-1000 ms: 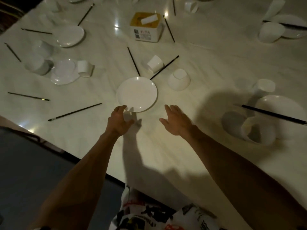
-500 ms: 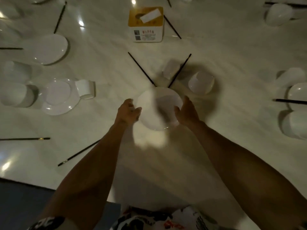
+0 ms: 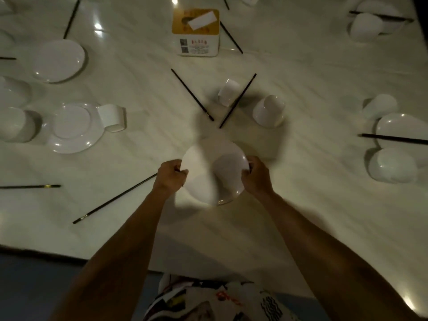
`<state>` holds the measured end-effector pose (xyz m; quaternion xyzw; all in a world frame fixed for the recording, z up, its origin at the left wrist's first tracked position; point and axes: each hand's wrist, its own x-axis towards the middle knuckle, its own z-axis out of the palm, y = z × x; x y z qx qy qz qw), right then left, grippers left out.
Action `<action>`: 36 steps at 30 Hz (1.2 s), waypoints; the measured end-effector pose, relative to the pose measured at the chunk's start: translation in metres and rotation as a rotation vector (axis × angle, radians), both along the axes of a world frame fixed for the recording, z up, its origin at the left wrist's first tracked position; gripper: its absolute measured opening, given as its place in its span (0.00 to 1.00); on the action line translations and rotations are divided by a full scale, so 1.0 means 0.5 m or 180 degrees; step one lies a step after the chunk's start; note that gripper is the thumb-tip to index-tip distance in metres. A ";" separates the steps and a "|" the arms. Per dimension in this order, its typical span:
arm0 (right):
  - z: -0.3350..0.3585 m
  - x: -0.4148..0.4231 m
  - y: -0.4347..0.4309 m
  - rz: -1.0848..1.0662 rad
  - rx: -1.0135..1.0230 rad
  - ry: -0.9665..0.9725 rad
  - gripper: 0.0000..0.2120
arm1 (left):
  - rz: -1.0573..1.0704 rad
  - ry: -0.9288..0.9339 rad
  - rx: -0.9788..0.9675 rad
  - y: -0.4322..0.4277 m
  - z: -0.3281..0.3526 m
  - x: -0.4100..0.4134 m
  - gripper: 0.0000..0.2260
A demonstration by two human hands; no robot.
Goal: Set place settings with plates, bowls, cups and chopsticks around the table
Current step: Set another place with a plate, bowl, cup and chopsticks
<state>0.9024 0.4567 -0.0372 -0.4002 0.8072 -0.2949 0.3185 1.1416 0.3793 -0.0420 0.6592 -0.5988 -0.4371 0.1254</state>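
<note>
Plate [image 3: 214,172] in hands [image 3: 170,176] [image 3: 256,176]; box label [image 3: 195,46] illegible

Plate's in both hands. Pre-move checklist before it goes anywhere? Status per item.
1. Left hand grips the plate by its rim: ok.
2. Right hand grips the opposite rim: ok.
3. Plate lifted off the table: cannot tell; the dim light hides any gap.
4. Near chopstick apart from the left hand: not ok; its far end reaches the hand and may get dragged.
5. Cup beyond the plate standing upright: not ok; it lies on its side.
</note>
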 end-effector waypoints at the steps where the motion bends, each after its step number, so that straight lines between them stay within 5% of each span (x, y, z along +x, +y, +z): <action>1: -0.004 0.006 0.020 0.0017 -0.0010 -0.0006 0.19 | 0.0032 0.0015 0.0014 0.027 0.000 0.007 0.03; 18: -0.012 0.027 0.139 0.0403 0.0074 -0.0204 0.16 | 0.0120 -0.0283 -0.0157 0.151 0.024 0.044 0.04; 22: -0.006 0.020 0.106 0.0309 0.0060 0.0044 0.13 | 0.0221 -0.0277 -0.0205 0.127 0.023 0.040 0.11; 32: 0.027 -0.150 -0.185 0.0071 0.0111 0.1232 0.46 | -0.0143 -0.0318 -0.0147 0.042 -0.020 -0.009 0.17; 36: 0.019 -0.196 -0.271 0.0411 0.0654 0.1385 0.53 | -0.0045 -0.0472 -0.0243 0.036 -0.019 -0.029 0.15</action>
